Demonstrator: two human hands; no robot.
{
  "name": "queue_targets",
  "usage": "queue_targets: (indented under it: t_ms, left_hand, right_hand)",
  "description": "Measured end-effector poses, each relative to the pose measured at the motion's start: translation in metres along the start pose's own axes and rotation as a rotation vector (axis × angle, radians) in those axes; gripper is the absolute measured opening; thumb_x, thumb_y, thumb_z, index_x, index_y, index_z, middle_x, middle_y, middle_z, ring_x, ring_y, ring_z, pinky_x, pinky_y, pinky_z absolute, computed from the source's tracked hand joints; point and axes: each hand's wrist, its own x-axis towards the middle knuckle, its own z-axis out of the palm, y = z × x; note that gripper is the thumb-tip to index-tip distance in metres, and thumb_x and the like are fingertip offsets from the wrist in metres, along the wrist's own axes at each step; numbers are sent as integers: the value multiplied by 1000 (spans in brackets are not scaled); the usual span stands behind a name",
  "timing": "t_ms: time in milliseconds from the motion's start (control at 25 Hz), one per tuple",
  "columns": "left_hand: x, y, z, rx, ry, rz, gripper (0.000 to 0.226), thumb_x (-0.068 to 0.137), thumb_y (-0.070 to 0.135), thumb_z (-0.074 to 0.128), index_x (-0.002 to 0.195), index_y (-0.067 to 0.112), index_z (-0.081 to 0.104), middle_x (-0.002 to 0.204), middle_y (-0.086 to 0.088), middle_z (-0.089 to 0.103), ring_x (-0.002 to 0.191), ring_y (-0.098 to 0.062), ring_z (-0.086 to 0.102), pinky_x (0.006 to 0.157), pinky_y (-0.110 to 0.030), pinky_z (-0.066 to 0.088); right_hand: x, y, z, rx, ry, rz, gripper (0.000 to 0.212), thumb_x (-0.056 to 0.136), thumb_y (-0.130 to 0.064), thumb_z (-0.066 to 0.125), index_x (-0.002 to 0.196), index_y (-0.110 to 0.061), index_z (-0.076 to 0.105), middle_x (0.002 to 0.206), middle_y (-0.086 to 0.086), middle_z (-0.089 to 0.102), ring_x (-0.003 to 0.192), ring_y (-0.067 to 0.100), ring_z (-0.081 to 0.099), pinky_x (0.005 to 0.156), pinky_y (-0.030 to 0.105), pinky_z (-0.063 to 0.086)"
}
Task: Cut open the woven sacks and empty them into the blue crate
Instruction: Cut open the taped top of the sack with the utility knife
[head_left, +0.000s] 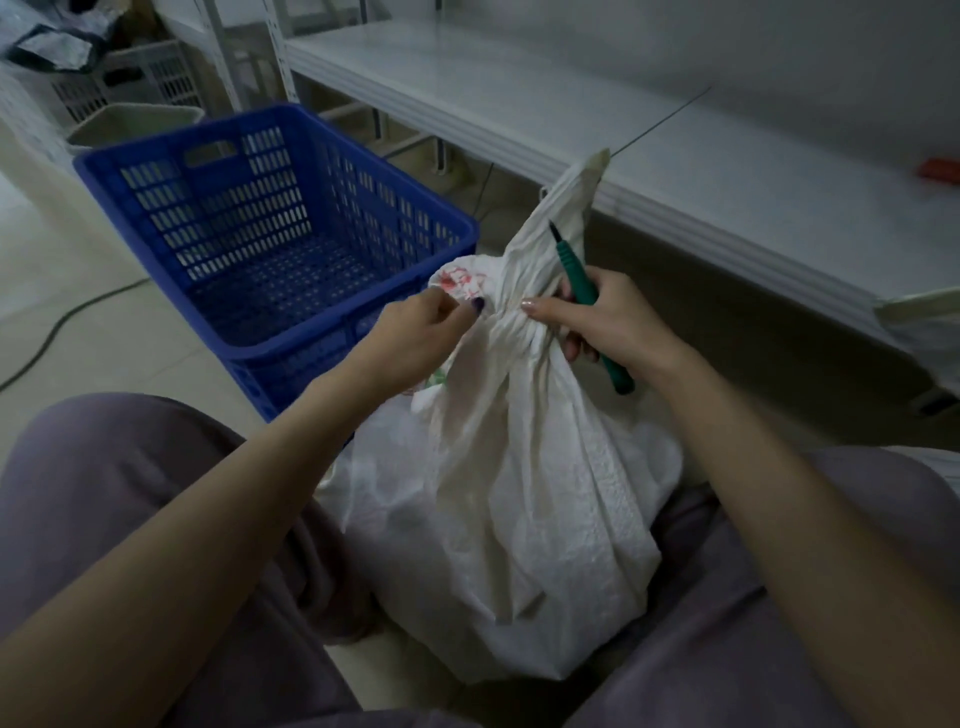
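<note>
I cannot see what the woven sack (519, 493) holds: its cloth is opaque and the neck is bunched tight. Whatever binds that neck is lost under the right hand (613, 322) and the left hand (410, 338), whose fingertips sink into the folds. The green-handled tool (574, 278) is covered mid-length by the right fist, and its dark tip is too small to identify. The red print (460, 280) is unreadable. The blue crate (156, 158) loses its near corner behind the left forearm. The right edge cuts off 1 orange object (943, 169) and 1 pale second sack (924, 327).
</note>
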Motion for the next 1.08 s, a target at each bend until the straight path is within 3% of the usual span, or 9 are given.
queue_targets:
  t_ms: [120, 200, 280, 360, 400, 560, 720, 880, 1080]
  left_hand:
    - [6, 24, 14, -249, -77, 27, 29, 91, 49, 50, 80, 22, 51, 81, 5, 57, 75, -13, 57, 65, -25, 45]
    - [15, 32, 19, -492, -93, 140, 11, 88, 40, 60, 87, 30, 57, 89, 11, 66, 85, -7, 65, 72, -21, 52]
    - [26, 33, 21, -520, -94, 208, 29, 77, 46, 72, 98, 28, 63, 94, 8, 70, 89, -5, 67, 80, -24, 55]
    - [36, 37, 21, -443, -42, 177, 64, 60, 58, 78, 108, 18, 63, 100, 2, 70, 93, -12, 67, 86, -38, 55]
    - [38, 38, 21, -448, -16, 153, 69, 58, 56, 79, 111, 16, 61, 103, 1, 69, 94, -13, 66, 88, -41, 54]
    - [46, 36, 17, -597, 69, 68, 58, 66, 37, 77, 116, 20, 55, 107, 5, 64, 97, -13, 63, 88, -38, 53]
    - [40, 35, 12, -756, 124, 44, 33, 81, 18, 68, 111, 22, 55, 101, 9, 63, 91, -8, 62, 72, -24, 51]
    - [34, 32, 9, -868, 124, 9, 27, 83, 13, 61, 109, 17, 59, 106, -1, 66, 93, -14, 65, 72, -26, 51]
    - [23, 27, 4, -732, -15, 108, 22, 88, 18, 58, 110, 20, 59, 106, -3, 68, 93, -17, 67, 78, -30, 54]
  right_hand:
    - [0, -2, -2, 80, 15, -43, 29, 81, -21, 73, 73, -17, 45, 60, 3, 52, 46, 14, 53, 44, 28, 38]
    - [2, -4, -9, 220, 56, -30, 23, 84, -14, 68, 76, -15, 46, 59, 4, 49, 42, 13, 49, 39, 25, 34]
    - [2, -6, -18, 304, 74, -6, 16, 86, -11, 63, 82, -11, 48, 60, 4, 48, 41, 11, 48, 37, 21, 33]
    - [2, -6, -26, 346, 70, 15, 12, 88, -10, 61, 82, -10, 50, 64, 5, 52, 44, 11, 50, 37, 20, 34]
    - [2, -5, -28, 370, 76, 26, 11, 88, -9, 61, 82, -10, 52, 67, 5, 53, 47, 11, 50, 38, 19, 34]
    - [7, -3, -36, 486, 173, -1, 7, 93, -12, 56, 89, -8, 60, 75, 9, 62, 54, 12, 50, 44, 19, 40]
    - [6, -3, -37, 541, 140, -23, 22, 99, -31, 46, 100, -15, 60, 71, 6, 60, 52, 17, 55, 52, 31, 53]
    - [5, -2, -22, 482, 182, 16, 18, 90, -26, 64, 89, -9, 58, 70, 7, 56, 44, 15, 49, 45, 27, 46]
    - [15, -28, 0, 744, 131, 203, 19, 81, -16, 74, 90, -5, 61, 66, 6, 63, 40, 11, 52, 45, 23, 48]
